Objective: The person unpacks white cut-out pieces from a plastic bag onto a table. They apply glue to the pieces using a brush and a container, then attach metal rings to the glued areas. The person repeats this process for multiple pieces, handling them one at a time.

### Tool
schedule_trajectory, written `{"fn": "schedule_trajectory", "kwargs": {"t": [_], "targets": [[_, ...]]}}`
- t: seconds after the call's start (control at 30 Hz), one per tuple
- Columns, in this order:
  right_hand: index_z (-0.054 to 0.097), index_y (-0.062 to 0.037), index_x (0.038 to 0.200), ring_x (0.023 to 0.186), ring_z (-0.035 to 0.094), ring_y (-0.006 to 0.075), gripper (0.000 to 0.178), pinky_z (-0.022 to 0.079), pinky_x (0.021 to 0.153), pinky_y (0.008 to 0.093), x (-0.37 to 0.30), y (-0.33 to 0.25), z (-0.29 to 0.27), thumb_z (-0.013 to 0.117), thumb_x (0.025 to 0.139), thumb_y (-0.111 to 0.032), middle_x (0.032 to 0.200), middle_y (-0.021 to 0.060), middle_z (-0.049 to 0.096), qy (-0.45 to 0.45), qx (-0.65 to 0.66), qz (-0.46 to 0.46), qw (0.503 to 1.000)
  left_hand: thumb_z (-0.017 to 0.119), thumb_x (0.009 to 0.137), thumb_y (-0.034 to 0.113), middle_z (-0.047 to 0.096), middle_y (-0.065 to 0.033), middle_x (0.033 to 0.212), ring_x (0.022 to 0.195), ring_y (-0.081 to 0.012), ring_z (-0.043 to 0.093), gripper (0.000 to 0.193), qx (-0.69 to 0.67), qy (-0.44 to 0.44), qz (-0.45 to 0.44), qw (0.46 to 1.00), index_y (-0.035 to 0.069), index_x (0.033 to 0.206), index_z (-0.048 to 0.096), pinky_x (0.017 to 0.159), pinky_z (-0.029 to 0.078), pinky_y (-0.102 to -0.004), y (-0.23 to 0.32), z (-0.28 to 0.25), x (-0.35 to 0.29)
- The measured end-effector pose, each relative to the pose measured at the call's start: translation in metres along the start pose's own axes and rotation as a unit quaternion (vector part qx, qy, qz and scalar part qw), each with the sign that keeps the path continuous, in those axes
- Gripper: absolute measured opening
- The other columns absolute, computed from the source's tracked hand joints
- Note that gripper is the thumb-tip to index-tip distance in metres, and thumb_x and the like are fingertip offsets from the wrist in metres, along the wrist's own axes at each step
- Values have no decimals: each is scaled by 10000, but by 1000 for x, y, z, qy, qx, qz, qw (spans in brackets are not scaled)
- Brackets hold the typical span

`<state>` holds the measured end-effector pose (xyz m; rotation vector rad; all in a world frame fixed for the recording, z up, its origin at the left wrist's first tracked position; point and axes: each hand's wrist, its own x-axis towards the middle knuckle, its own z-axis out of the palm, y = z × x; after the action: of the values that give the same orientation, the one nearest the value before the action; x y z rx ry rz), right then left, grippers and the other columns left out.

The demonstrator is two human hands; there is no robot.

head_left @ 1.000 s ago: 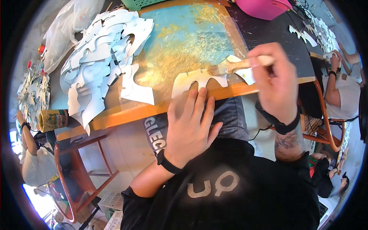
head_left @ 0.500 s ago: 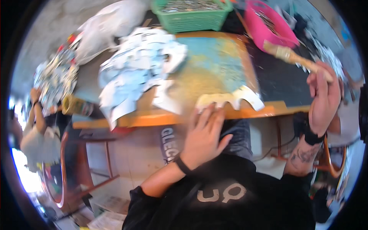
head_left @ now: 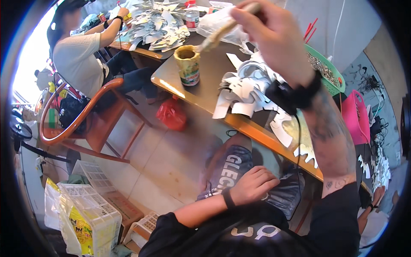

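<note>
A wooden-handled brush point(head_left: 218, 33) is gripped in my raised right hand point(head_left: 274, 36). Its bristles hang at the rim of a glue-smeared yellow jar point(head_left: 187, 70) near the table corner. My left hand point(head_left: 256, 185) lies over my lap with nothing in it, fingers loosely bent. Below my right wrist, white and pale-blue cut pieces point(head_left: 244, 92) lie heaped on the table. Two scalloped white pieces, one a curved strip point(head_left: 281, 128) and one a toothed piece point(head_left: 305, 155), are by the orange front edge, partly hidden by my right arm.
A green basket of small metal parts point(head_left: 325, 73) and a pink basket point(head_left: 356, 118) stand to the right. At left a person point(head_left: 81, 53) sits on a wooden chair point(head_left: 105, 115) by another heap. A red bag point(head_left: 172, 115) and white crates point(head_left: 100, 212) are lower down.
My view has swung left. My right hand has carried the brush from the right side over to the jar. My left hand has come off the scalloped piece to my lap.
</note>
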<state>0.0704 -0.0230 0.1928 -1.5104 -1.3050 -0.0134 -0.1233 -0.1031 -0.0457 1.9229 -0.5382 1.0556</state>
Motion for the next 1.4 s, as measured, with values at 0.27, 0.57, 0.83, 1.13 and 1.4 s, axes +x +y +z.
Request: {"fn": "schedule_trajectory", "kwargs": {"t": [0.27, 0.57, 0.83, 1.13, 1.4], "targets": [[736, 12, 1042, 866, 738, 339, 424, 568, 806, 414, 17, 106, 69, 722, 923, -395, 912, 196, 757, -12, -178, 67, 982, 848, 751, 26, 667, -62, 833, 756, -225, 670, 302, -9, 21, -15, 1000, 30, 1009, 691, 731, 539, -367, -9, -44, -20], [693, 3, 889, 647, 610, 229, 302, 490, 638, 366, -130, 23, -250, 654, 940, -293, 696, 125, 640, -115, -490, 159, 849, 796, 776, -65, 701, -101, 823, 714, -288, 649, 220, 54, -42, -124, 990, 24, 942, 682, 658, 503, -378, -20, -51, -60], [775, -24, 871, 625, 701, 171, 148, 548, 556, 336, -286, 53, -540, 751, 801, -153, 715, 81, 724, -104, -451, 516, 721, 767, 826, -45, 635, -76, 775, 670, -257, 602, 309, 83, -180, -250, 948, 51, 1107, 682, 640, 475, -377, -15, -37, -65], [800, -20, 956, 672, 738, 221, 211, 590, 624, 363, -285, 192, -549, 715, 781, -102, 793, 125, 764, -403, -454, 448, 657, 677, 839, -79, 673, -189, 1036, 887, -357, 671, 566, 80, -252, -220, 939, 11, 1359, 472, 766, 555, -438, 0, 47, -8], [751, 6, 985, 745, 747, 254, 324, 584, 675, 391, -303, 191, -579, 828, 721, -164, 822, 130, 754, -262, -460, 432, 730, 682, 836, -99, 668, -164, 981, 828, -318, 652, 628, 93, -291, -196, 932, 16, 1397, 424, 751, 532, -419, 20, 80, 8]]}}
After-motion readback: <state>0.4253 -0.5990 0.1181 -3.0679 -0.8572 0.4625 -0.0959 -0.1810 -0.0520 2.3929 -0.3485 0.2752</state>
